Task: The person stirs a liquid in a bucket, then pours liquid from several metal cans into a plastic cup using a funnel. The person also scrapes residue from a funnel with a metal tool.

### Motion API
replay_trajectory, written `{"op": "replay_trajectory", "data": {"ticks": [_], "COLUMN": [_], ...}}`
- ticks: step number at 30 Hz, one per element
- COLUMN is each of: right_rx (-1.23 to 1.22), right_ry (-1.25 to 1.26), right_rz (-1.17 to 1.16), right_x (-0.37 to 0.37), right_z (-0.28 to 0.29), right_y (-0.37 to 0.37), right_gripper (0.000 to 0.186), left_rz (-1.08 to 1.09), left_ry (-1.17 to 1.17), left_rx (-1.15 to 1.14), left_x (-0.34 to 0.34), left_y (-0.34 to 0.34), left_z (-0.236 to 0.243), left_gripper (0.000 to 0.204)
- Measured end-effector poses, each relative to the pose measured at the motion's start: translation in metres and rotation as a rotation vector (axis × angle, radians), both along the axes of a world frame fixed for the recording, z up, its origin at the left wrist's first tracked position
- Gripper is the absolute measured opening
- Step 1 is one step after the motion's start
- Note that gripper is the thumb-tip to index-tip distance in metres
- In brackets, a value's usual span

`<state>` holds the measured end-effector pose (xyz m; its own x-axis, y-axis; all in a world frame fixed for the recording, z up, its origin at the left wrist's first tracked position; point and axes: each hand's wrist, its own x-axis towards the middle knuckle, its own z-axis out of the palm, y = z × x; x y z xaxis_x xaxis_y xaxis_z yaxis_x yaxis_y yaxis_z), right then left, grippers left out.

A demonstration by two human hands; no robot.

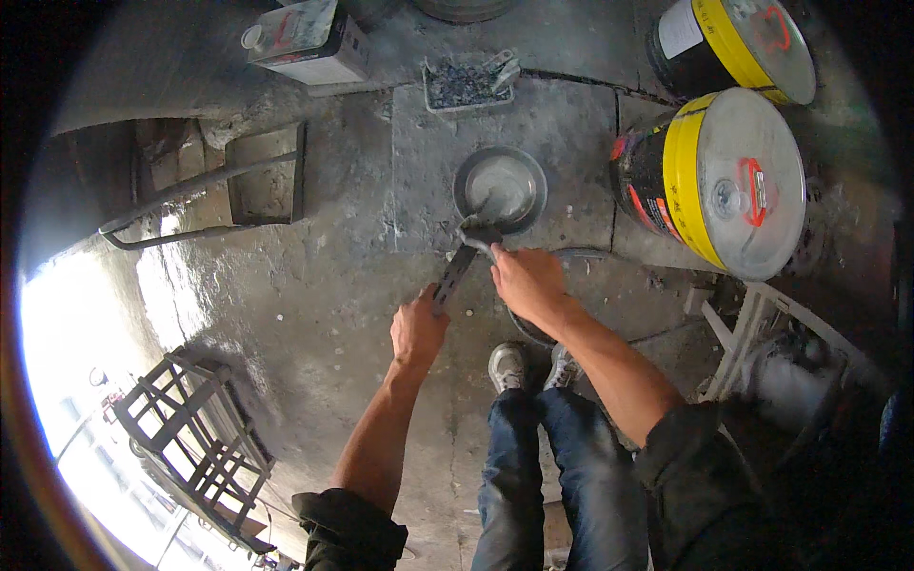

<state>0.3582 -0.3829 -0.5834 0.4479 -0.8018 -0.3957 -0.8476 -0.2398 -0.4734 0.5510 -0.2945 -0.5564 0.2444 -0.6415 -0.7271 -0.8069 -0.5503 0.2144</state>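
My left hand [417, 328] grips the lower end of a flat dark metal bar [455, 274] that slants up toward a round grey metal pan [501, 186] on the concrete floor. My right hand [526, 281] pinches a small grey metal piece [479, 235] at the bar's upper end, just below the pan's rim. A thin hose or cable [571, 253] curves out from under the right hand. Whether the grey piece is fixed to the bar is unclear. My shoes [510, 364] and jeans show directly below the hands.
Two black-and-yellow drums with grey lids [733, 181] [738, 43] lie at the right. A square tray of dark bits [466, 86] and a rectangular can [309, 38] sit at the back. A floor pit with pipes [228, 186] is left; a metal frame [195, 438] lower left.
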Motion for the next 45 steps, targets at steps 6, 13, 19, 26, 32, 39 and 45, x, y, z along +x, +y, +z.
{"op": "replay_trajectory", "data": {"ticks": [6, 13, 19, 26, 32, 39, 45], "right_rx": [-0.072, 0.104, -0.119, 0.105, 0.07, 0.051, 0.05], "right_ry": [0.062, 0.028, -0.047, -0.024, 0.033, 0.086, -0.084], "right_rz": [-0.173, -0.126, -0.335, -0.186, -0.39, -0.226, -0.053], "right_x": [-0.035, -0.016, -0.039, -0.007, -0.036, -0.045, -0.018], "right_z": [-0.076, 0.013, -0.056, 0.004, -0.064, -0.058, 0.001], "right_y": [-0.038, -0.01, -0.049, -0.018, -0.056, -0.055, -0.007], "right_gripper": [0.019, 0.034, 0.033, 0.036, 0.036, 0.033, 0.035], "left_rz": [-0.113, -0.092, -0.004, 0.082, 0.387, 0.661, 0.612], "left_ry": [-0.01, 0.108, 0.383, 0.385, 0.507, 0.519, 0.411], "left_rx": [-0.006, -0.043, 0.076, 0.089, 0.343, 0.208, 0.237], "left_x": [-0.014, -0.004, -0.003, 0.026, 0.001, 0.019, 0.013], "left_y": [-0.011, 0.005, -0.003, 0.027, -0.015, -0.008, -0.022], "left_z": [0.002, -0.001, -0.027, -0.043, -0.006, -0.007, -0.003], "left_gripper": [0.055, 0.037, 0.035, 0.035, 0.037, 0.03, 0.032]}}
